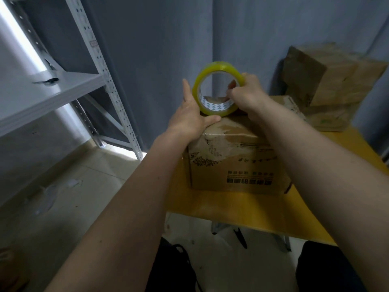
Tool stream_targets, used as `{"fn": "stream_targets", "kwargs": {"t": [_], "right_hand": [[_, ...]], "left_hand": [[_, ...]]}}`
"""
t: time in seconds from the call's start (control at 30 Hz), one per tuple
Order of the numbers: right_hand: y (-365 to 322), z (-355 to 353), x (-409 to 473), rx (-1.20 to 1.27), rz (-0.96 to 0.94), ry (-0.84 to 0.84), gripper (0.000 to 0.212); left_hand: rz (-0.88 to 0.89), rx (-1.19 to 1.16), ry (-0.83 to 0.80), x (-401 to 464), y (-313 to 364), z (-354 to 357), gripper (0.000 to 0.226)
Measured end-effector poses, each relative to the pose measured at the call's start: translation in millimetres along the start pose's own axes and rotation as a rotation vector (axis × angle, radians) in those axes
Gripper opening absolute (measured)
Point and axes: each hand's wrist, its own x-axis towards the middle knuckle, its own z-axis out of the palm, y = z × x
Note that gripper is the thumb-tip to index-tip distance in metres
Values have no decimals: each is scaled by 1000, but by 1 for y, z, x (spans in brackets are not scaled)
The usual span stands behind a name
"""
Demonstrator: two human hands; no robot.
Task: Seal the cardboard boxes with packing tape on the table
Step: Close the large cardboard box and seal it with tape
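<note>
**Trainee:** Which step is being carried out?

**Instructor:** By my reading, tape application is starting on the near cardboard box (pixel 233 157), which is sitting on the yellow table (pixel 242 209). The tape roll (pixel 217 88) is standing on edge at the far left part of the box top, with its hole facing the camera.

**Trainee:** What is each hand doing?

**Instructor:** The right hand (pixel 245 95) is gripping the roll: its fingers are curling through the core and around the right side of the ring. The left hand (pixel 190 114) is lying flat against the roll's left side, fingers straight and pointing up, while the thumb is pressing along the box top beneath the roll. Whether a free tape end is sitting under that thumb cannot be told; the film is clear and nothing is showing there.

**Trainee:** What is the next move calling for?

**Instructor:** Probably anchoring the tape end at the far edge, then drawing the roll toward the body along the flap seam. That is requiring steady thumb pressure and an even pull, so the strip is laying straight.

**Trainee:** And the remaining boxes?

**Instructor:** More cardboard boxes (pixel 324 85) are stacking up at the table's far right, against the grey wall, well apart from the hands. Their seal condition is not discernible.
</note>
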Motion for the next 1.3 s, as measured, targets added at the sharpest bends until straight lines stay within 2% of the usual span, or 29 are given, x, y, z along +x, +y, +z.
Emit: {"fn": "stream_targets", "kwargs": {"t": [0.17,0.27,0.4,0.57,0.67,0.83,0.93,1.03,1.2,1.3], "right_hand": [[4,-22,-1,-89,11,112,22],[13,-33,-2,-120,-24,170,22],[20,-32,-10,-76,11,279,38],[22,-36,-15,-145,61,-11,37],[24,-38,-14,-154,60,15,27],[21,-33,-17,-133,16,56,29],[23,-37,-16,-127,-25,119,21],[26,-56,-13,-96,21,172,20],[26,-68,-9,-135,33,135,20],[29,-68,-9,-36,112,124,22]], "left_hand": [[-50,154,-134,6,0,-2,103],[-57,276,-142,7,2,-2,92],[-48,386,-124,4,5,2,92],[-30,539,-114,3,6,7,104],[-38,583,-142,5,5,6,107],[-34,634,-173,4,8,5,105],[-45,633,-187,3,9,4,105],[-43,618,-193,3,9,3,106],[-37,613,-199,4,9,3,107],[-2,632,-214,5,9,2,98]]}}
